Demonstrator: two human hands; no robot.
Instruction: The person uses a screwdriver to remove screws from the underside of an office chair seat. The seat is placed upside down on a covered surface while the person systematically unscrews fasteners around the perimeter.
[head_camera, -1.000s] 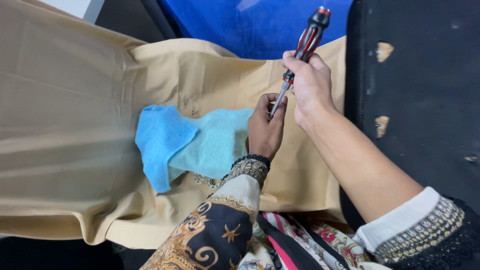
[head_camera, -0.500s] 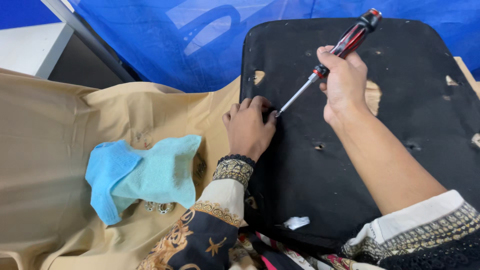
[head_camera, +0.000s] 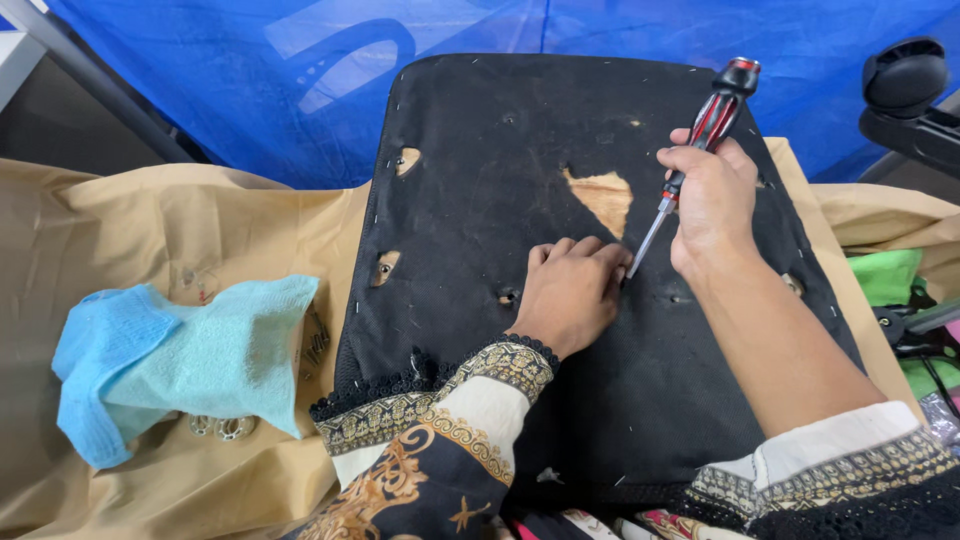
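1. Since half a second ago, the black seat panel (head_camera: 480, 180) has come to the centre of the head view and the blue cloth (head_camera: 170, 365) has slid left.
2. Our left hand (head_camera: 572, 292) presses curled on the panel; its fingertips hide the blade's tip.
3. Our right hand (head_camera: 712, 205) grips the red-and-black screwdriver (head_camera: 700, 140), angled down-left.
4. Small metal parts (head_camera: 222, 427) peek from under the cloth, hard to identify.
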